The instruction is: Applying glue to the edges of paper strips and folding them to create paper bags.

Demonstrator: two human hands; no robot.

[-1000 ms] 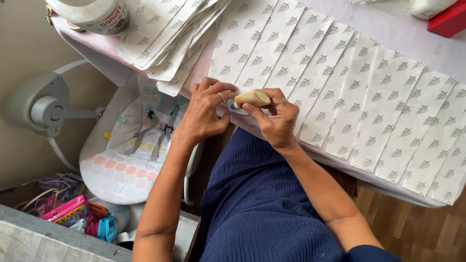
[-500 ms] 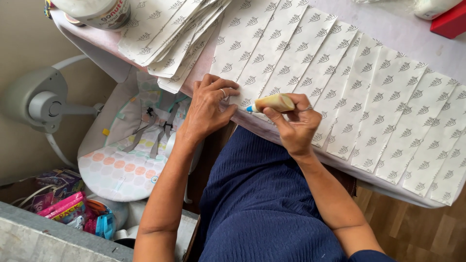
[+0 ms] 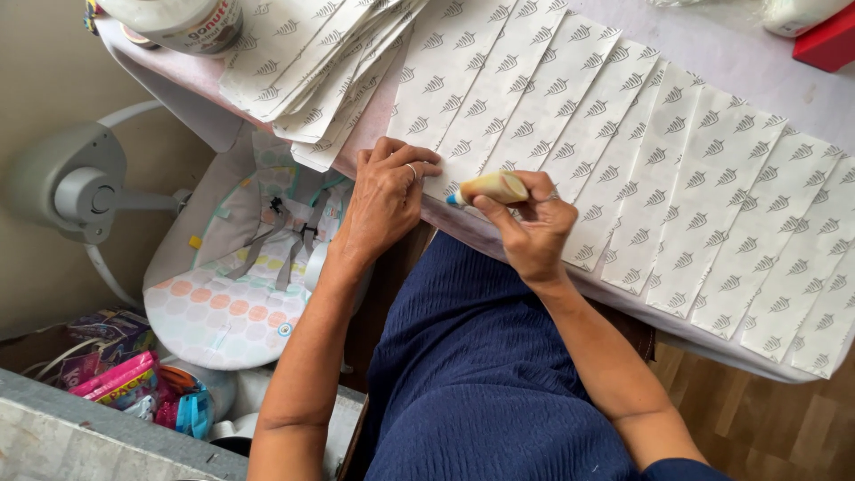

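Note:
My right hand [image 3: 534, 227] grips a small yellowish glue bottle [image 3: 492, 188] with a blue tip, held sideways with the tip pointing left over the near end of a white paper strip [image 3: 485, 134] printed with grey leaf marks. My left hand [image 3: 385, 196], a ring on one finger, presses flat on the near end of the neighbouring strip at the table edge. Several such strips lie side by side in an overlapping row across the table [image 3: 739, 53].
A loose pile of the same strips [image 3: 312, 62] lies at the back left beside a white tub [image 3: 178, 20]. A red box [image 3: 826, 40] sits at the back right. Below the table stand a baby bouncer seat [image 3: 232, 267] and a bin of toys [image 3: 125, 383].
My right hand has turned the glue bottle and slid it slightly to the right along the strip ends. My left hand has stayed pressed on the strip.

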